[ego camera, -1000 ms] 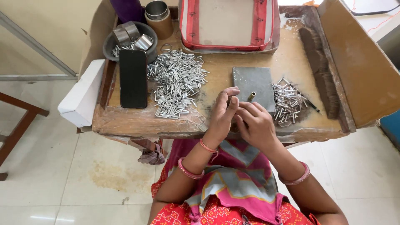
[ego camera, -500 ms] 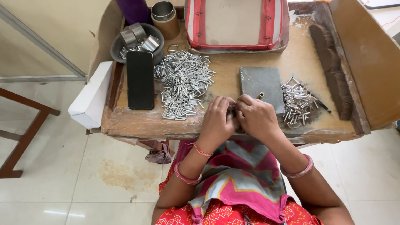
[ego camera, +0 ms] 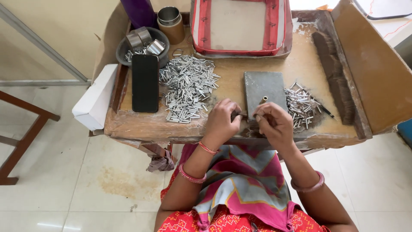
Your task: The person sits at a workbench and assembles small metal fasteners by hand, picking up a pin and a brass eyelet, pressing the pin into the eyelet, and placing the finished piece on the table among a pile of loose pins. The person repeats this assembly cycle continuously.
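- Head view, around our hands: a large heap of small silver tubes (ego camera: 188, 88) lies left of centre on the worn wooden bench (ego camera: 231, 77), with a black phone (ego camera: 145, 82) flat beside it.
- A dark bowl (ego camera: 128, 45) of metal parts, a metal cup (ego camera: 169, 17) and a red-edged tray (ego camera: 240, 25) stand along the far edge.
- A grey metal plate (ego camera: 264, 86) lies just beyond our hands, a short brass piece (ego camera: 264, 99) upright on it; a smaller pile of tubes (ego camera: 300, 105) lies to its right, beside a brush (ego camera: 332, 73).
- Our left hand (ego camera: 223, 122) is curled at the near edge, fingers pinched on a thin dark rod (ego camera: 239, 114).
- Our right hand (ego camera: 277, 124) faces it closely, fingertips closed on a small tube (ego camera: 258, 117) at the rod's end.
- Both wrists hang off the bench edge.
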